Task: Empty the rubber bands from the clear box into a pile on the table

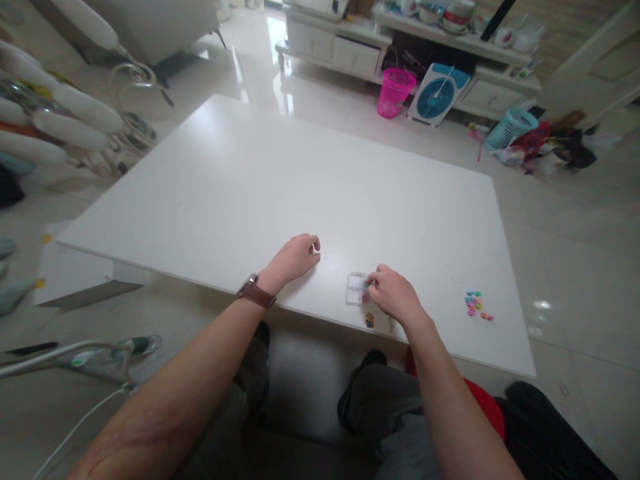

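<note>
A clear plastic compartment box lies on the white table near its front edge, with small coloured bits inside. My right hand reaches over the box's right side. Its fingers are pinched together at a compartment, and what they hold, if anything, is too small to make out. To the box's left, my left hand, with a brown-strapped watch on the wrist, rests on the tabletop. Its fingers curl loosely, thumb and forefinger apart, nothing between them. Just below the box sits a small brown-and-yellow item.
Several small colourful pieces lie scattered at the table's right. Beyond the table stand a pink basket, a blue-and-white fan and a light-blue basket. A red seat is partly visible beside my right leg.
</note>
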`<state>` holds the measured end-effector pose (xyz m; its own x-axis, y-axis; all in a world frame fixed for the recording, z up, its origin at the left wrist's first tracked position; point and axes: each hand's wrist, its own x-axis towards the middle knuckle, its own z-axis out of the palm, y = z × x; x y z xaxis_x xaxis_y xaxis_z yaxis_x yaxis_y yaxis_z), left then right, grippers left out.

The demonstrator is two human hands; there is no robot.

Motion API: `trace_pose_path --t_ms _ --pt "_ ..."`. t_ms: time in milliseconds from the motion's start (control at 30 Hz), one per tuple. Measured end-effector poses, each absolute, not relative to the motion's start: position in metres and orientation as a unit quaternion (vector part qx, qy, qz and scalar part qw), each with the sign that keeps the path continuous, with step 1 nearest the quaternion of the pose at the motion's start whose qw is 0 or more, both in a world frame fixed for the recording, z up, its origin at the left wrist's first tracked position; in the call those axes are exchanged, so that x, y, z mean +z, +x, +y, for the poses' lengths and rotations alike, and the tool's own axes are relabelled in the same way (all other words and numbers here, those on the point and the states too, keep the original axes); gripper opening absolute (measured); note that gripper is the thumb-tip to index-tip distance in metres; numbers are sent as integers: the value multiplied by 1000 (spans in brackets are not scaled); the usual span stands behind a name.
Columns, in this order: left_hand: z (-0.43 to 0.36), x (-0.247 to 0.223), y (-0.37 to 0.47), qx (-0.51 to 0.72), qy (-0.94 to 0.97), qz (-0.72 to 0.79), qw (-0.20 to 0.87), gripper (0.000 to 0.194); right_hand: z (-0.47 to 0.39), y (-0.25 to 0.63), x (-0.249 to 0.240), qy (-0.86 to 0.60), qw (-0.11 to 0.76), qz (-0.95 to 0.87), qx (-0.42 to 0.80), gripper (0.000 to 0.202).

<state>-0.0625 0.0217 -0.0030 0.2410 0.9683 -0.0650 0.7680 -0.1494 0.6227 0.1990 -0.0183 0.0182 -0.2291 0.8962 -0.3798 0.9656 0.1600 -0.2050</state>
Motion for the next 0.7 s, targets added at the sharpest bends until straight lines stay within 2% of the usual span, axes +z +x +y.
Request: trace_pose_path --t_ms 700 --pt "21 -3 -62 169 742 586 280 12 -21 197 24 599 118 770 -186 23"
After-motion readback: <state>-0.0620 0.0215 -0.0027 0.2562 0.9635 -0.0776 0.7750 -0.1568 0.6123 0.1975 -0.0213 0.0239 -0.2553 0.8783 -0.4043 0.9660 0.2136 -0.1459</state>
